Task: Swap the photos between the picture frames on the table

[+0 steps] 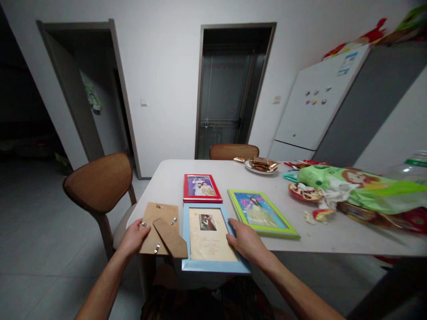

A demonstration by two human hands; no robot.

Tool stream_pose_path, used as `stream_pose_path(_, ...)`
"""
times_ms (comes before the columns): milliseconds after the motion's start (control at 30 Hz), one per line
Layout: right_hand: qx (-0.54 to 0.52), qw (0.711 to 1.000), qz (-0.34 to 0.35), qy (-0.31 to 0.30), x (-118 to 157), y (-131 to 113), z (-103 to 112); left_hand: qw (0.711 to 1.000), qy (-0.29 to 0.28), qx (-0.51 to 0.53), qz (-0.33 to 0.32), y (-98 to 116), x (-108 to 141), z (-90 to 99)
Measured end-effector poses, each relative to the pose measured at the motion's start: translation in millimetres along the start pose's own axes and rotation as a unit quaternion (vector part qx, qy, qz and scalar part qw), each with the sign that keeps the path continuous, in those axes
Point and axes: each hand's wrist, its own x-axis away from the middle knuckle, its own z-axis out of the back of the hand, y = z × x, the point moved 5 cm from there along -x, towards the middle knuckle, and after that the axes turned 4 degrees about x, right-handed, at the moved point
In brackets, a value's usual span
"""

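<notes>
At table (320, 247) edge, blue frame (211, 242) under right hand (248, 240) (grip unclear), backboard (165, 231) in left (135, 239)

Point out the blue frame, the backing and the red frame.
Blue frame (216, 266): head view, bottom border.
Backing (171, 237): head view, stand leg.
Red frame (203, 200): head view, bottom border.

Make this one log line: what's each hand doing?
left hand: holds brown backing board, left edge | right hand: touches blue frame, right side | nearby: red frame, green frame
</notes>
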Motion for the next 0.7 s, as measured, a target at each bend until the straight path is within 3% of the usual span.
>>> stream_pose_path(67,-0.008,1.0,-0.003,0.01,-2,0,-1,0.999,0.03,-0.035,-0.002,1,0,3.9)
stream_pose_path(167,-0.054,0.998,-0.019,0.029,-7,3,2,0.981,0.073,-0.171,-0.048,8,4,7.4)
stream_pose_path(233,-0.13,0.99,-0.053,0.032,-8,7,6,0.953,0.093,-0.27,-0.105,18,9,3.6)
stream_pose_path(300,-0.256,0.961,-0.106,0.013,-7,10,9,0.936,0.097,-0.298,-0.162,31,18,-8.0)
stream_pose_path(400,-0.487,0.857,-0.162,-0.045,0,3,14,0.943,0.054,-0.234,-0.231,54,39,-41.7)
stream_pose_path(467,-0.586,0.79,-0.163,-0.071,5,-8,21,0.942,0.028,-0.214,-0.256,70,57,-71.6)
stream_pose_path(500,-0.614,0.77,-0.156,-0.073,7,-14,26,0.941,0.003,-0.19,-0.281,78,68,-88.3)
stream_pose_path(600,-0.64,0.757,-0.124,-0.057,9,-28,39,0.917,-0.074,-0.146,-0.363,99,96,-134.2)
stream_pose_path(700,-0.614,0.781,-0.098,-0.049,6,-31,42,0.888,-0.09,-0.141,-0.429,115,110,-153.8)
